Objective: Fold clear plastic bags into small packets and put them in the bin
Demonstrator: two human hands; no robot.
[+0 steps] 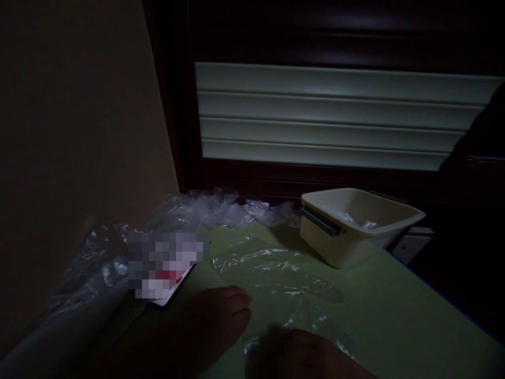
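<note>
1. Two bare hands are at work over a green table (pixel 394 310) in poor light.
2. Left hand (pixel 226 321): fingers lie close together, tips toward the clear plastic (pixel 276 263). Whether they pinch anything cannot be told.
3. Right hand (pixel 311 355): in deep shadow at the lower edge of view, beside the near part of the plastic; finger state cannot be told.
4. Plastic: spread wrinkled on the table ahead of the hands – one piece or two, not determinable.
5. Nearby: a cream tub (pixel 323 245) stands beyond the plastic, some clear wrapping (pixel 369 225) inside; crumpled film (pixel 216 208) lies along the back edge.
6. Step in hand, as judged: handling or smoothing the plastic on the tabletop.
7. Next move, as judged, calls for a light fingertip pinch on a free edge – thin film offers little to grasp and may slip or cling.
</note>
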